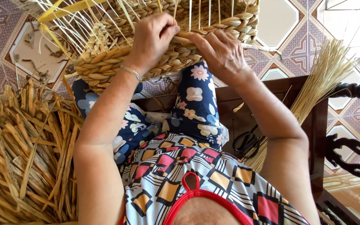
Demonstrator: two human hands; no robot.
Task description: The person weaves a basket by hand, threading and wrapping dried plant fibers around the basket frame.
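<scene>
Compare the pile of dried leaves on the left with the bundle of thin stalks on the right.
The dried leaf pile is broad, flat strips, brownish and tangled; the thin stalk bundle is fine, straight, paler and gathered, fanning at its top. The pile sprawls low; the bundle leans against the dark wooden bench. Both are dry plant fibre.

Woven basket (163, 54): upper part cut off by top edge. Left hand (151, 39) fingertips tucked behind the braid, unseen. Black scissors (246, 143) partly hidden by right forearm; straw pile (21, 158) runs off left edge.

Both hands, left (153, 35) and right (221, 52), gripping woven basket (105, 66) rim, seemingly pinching a strand, straw pile (21, 154) alongside
</scene>
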